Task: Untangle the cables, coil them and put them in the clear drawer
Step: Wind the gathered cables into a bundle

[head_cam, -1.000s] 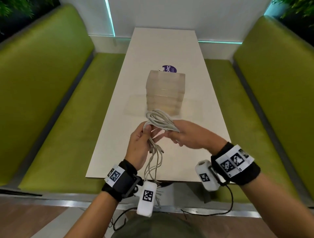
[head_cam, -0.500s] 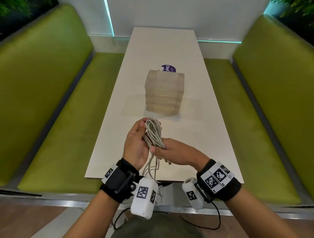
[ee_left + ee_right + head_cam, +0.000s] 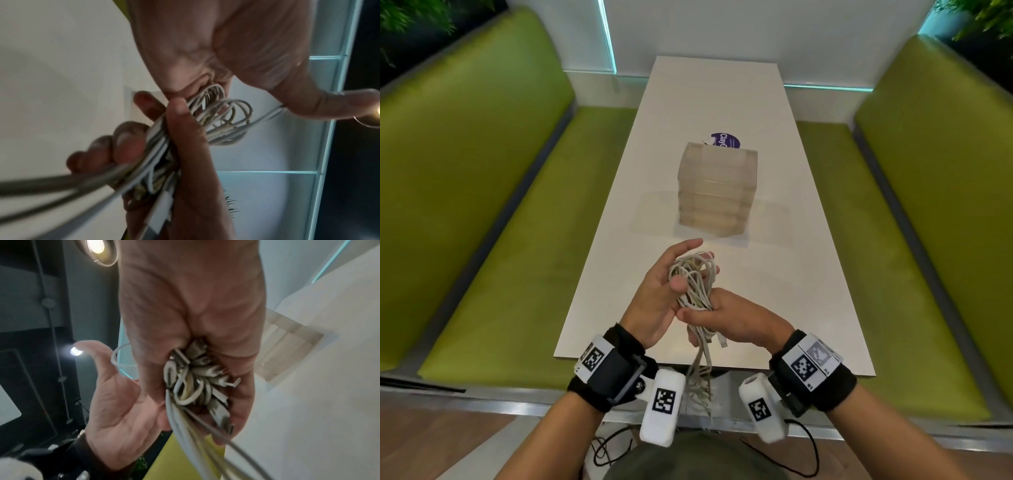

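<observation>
A bundle of white cables hangs over the near end of the white table. My right hand grips the bundle at its middle, fingers wrapped round the strands and plugs. Loops at the top lie against the fingers of my left hand, whose index finger is straight and whose thumb stands off, touching one strand. Loose ends dangle below the table edge. The clear drawer unit stands mid-table beyond the hands, its drawers closed; it also shows in the right wrist view.
A round purple sticker lies behind the drawer unit. Green benches flank the table on both sides. The table's near edge runs just under my wrists. A white wall closes the far end.
Both hands have drawn the bundle back toward me and lower. The right hand now grips lower on the bundle, and the left hand's thumb has lifted off the loops.
</observation>
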Demonstrator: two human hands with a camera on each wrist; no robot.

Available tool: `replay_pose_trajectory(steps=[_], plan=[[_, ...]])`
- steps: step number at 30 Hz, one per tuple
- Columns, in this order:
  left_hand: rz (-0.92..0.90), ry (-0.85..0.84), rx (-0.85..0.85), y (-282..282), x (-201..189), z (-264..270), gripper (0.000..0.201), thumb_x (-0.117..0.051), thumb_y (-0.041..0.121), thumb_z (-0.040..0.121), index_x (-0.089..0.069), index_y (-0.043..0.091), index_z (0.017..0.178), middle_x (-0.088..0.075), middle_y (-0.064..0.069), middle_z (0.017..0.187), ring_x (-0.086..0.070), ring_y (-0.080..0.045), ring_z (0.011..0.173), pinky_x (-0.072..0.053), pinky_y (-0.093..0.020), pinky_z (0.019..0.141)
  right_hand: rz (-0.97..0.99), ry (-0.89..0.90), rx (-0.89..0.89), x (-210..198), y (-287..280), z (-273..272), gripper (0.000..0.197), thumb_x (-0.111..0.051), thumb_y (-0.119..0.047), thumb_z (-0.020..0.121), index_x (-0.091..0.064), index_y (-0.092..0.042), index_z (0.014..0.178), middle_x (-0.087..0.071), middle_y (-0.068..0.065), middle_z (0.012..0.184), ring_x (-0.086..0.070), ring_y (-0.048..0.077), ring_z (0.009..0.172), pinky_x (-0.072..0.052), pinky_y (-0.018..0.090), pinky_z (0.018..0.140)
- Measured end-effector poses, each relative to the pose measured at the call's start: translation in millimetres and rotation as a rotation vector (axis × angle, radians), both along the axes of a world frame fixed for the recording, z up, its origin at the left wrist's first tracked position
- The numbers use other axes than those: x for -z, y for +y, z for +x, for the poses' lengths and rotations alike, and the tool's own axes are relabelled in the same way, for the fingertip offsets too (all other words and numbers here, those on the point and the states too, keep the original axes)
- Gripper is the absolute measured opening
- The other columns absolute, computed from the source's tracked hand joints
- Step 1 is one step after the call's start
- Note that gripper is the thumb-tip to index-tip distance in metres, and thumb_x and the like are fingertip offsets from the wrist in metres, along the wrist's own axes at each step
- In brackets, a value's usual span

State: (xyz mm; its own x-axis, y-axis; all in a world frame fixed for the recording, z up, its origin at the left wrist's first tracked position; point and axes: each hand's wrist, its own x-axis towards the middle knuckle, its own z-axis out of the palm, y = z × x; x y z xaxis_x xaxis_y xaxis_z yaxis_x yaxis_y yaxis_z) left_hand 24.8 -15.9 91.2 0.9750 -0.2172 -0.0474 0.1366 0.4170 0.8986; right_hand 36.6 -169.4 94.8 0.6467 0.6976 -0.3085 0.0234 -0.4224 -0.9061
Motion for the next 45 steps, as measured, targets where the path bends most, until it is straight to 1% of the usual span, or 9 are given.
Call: replay_pose_trajectory(steps=[3,9,12,15,18,20,24,33,45], plan=[[0.030,-0.049,0.100,5,0,-2,0.113,-0.083,0.060,0.040,-0.046,0.017,0.137,-0.051,-0.022,0.133,-0.053,-0.037,0.122,-0.047,-0.047,0.100,0.007,0.013,-0.017,-3,1,1,0.029,-0.053,-0.030,0.097,-0.057,-0.018,0.070,-0.062,0.005,0.067,-0.055,0.012,0.061,-0.045,0.018,0.062],[0.162,-0.058,0.134,7,-7,-3,0.093,-0.084,0.008,0.046,-0.053,0.032,0.131,-0.058,-0.025,0.122,-0.055,-0.043,0.115,-0.049,-0.049,0.097,0.018,0.047,-0.041,-3,1,1,0.028,-0.053,-0.027,0.096,-0.057,-0.011,0.074,-0.060,0.003,0.065,-0.055,0.015,0.066,-0.045,0.024,0.067],[0.246,-0.064,-0.039,-1,-11,-4,0.052,-0.081,0.012,0.062,-0.069,0.029,0.110,-0.066,-0.008,0.082,-0.063,-0.023,0.077,-0.054,-0.029,0.074,-0.013,0.015,-0.103,1,7,2,0.026,-0.056,-0.024,0.094,-0.058,-0.001,0.082,-0.060,0.003,0.069,-0.056,0.018,0.071,-0.046,0.033,0.073],[0.176,-0.013,-0.100,-8,-13,-6,0.009,-0.072,0.014,0.075,-0.066,0.012,0.082,-0.062,-0.002,0.071,-0.060,-0.016,0.068,-0.051,-0.026,0.064,0.029,0.057,-0.110,4,7,1,0.022,-0.059,-0.019,0.092,-0.059,0.001,0.084,-0.060,0.006,0.073,-0.056,0.019,0.073,-0.046,0.038,0.076],[-0.013,0.087,-0.109,-12,-18,-6,0.012,-0.062,0.013,0.086,-0.053,0.008,0.080,-0.069,-0.015,0.086,-0.068,-0.030,0.087,-0.057,-0.035,0.074,0.139,0.153,-0.086,2,4,0,0.014,-0.057,-0.016,0.094,-0.066,-0.005,0.096,-0.068,0.005,0.092,-0.063,0.012,0.091,-0.047,0.031,0.092],[-0.037,0.102,-0.126,-11,-22,-4,0.011,-0.060,0.018,0.084,-0.053,0.011,0.078,-0.065,-0.012,0.074,-0.066,-0.026,0.070,-0.056,-0.034,0.061,0.232,0.205,-0.083,2,4,-2,0.014,-0.055,-0.012,0.095,-0.063,-0.003,0.102,-0.068,0.011,0.096,-0.064,0.019,0.097,-0.047,0.037,0.097],[-0.016,0.101,-0.161,-7,-24,-1,0.011,-0.060,0.027,0.084,-0.057,0.018,0.091,-0.045,-0.004,0.056,-0.044,-0.016,0.045,-0.042,-0.025,0.046,0.351,0.244,-0.077,9,8,-7,0.028,-0.048,-0.029,0.095,-0.058,-0.002,0.097,-0.060,0.005,0.077,-0.059,0.025,0.077,-0.044,0.057,0.089],[0.042,0.136,-0.131,-9,-27,0,0.049,-0.048,0.051,0.087,-0.036,0.016,0.056,-0.030,0.000,0.046,-0.027,-0.013,0.039,-0.029,-0.023,0.041,0.198,0.181,-0.072,9,15,-7,0.032,-0.053,-0.018,0.094,-0.055,-0.017,0.063,-0.057,-0.006,0.060,-0.061,0.023,0.068,-0.049,0.033,0.075],[0.075,0.094,-0.081,-8,-28,0,0.053,-0.042,0.048,0.094,-0.030,0.017,0.052,-0.025,0.004,0.041,-0.021,-0.012,0.035,-0.025,-0.022,0.039,0.134,0.117,-0.041,10,20,-9,0.035,-0.056,-0.023,0.093,-0.053,-0.023,0.058,-0.054,-0.005,0.057,-0.060,0.017,0.062,-0.044,0.044,0.071]])
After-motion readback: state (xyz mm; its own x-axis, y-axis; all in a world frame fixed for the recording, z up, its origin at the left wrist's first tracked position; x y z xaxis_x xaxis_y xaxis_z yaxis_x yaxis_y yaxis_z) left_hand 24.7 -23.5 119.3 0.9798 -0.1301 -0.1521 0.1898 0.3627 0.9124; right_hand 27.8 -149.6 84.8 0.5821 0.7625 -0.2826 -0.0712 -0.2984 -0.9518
